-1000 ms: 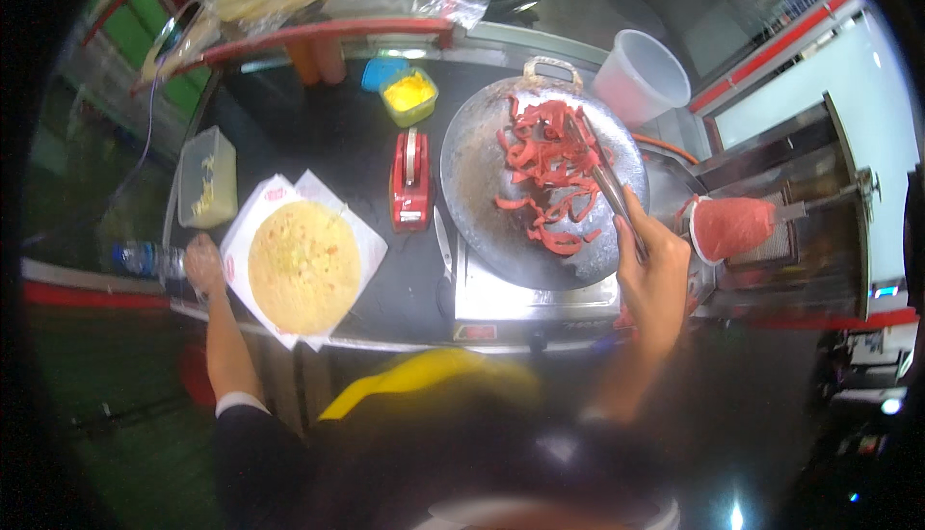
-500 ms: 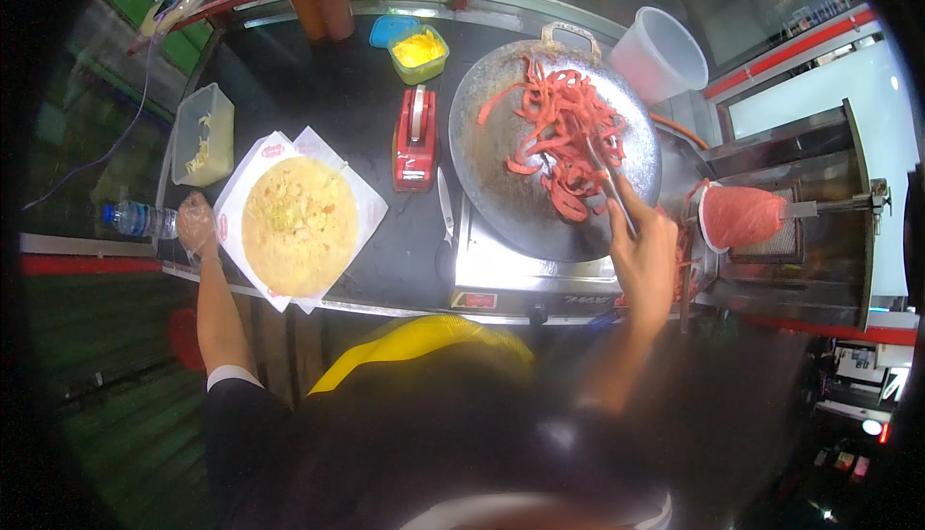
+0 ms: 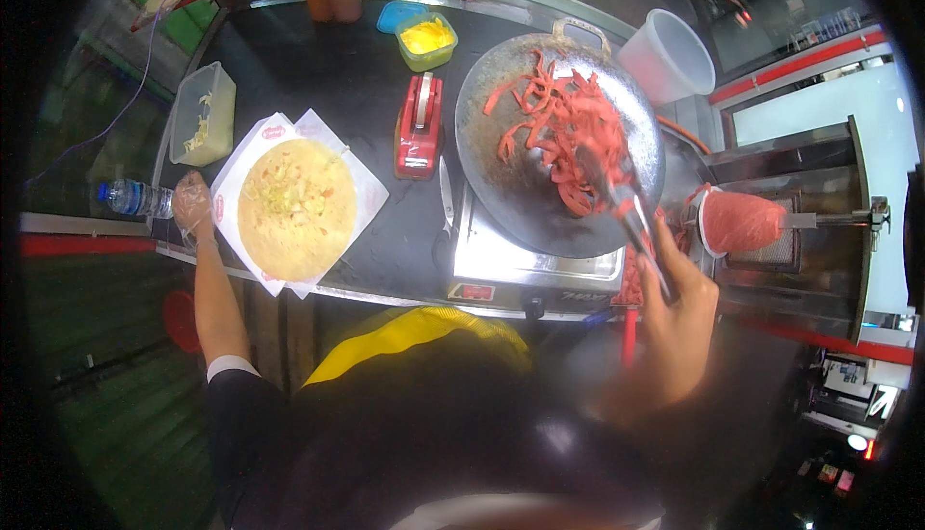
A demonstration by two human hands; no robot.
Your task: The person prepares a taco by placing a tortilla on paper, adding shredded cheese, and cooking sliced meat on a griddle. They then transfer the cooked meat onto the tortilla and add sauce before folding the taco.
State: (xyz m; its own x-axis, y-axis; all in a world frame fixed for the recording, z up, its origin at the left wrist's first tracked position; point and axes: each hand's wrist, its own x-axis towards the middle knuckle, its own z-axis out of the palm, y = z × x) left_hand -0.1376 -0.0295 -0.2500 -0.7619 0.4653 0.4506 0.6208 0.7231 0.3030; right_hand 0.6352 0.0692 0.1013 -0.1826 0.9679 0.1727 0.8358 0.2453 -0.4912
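My right hand (image 3: 682,313) grips metal tongs (image 3: 617,198), whose tips lie among strips of reddish meat (image 3: 578,130) on a large round pan (image 3: 482,183). The meat is heaped over the pan's right half and looks blurred near the tongs. My left hand (image 3: 195,206), in a clear plastic glove, is curled at the counter's left front edge. Whatever it may hold is hidden. Beside it lies a round flatbread (image 3: 299,241) on white paper (image 3: 361,173), with pale shredded topping (image 3: 294,193) at its middle. On its other side is a plastic bottle (image 3: 135,198) with a blue cap.
A clear tub (image 3: 204,111) stands at the left. A red device (image 3: 419,140), scissors (image 3: 446,198) and a green tub of yellow spread (image 3: 425,43) sit mid-counter. A white bucket (image 3: 667,58) is behind the pan. Right, a meat cone (image 3: 742,220) is on a horizontal spit.
My right hand and the tongs have come nearer to me and to the right. The meat has shifted right on the pan. My left hand stays by the flatbread.
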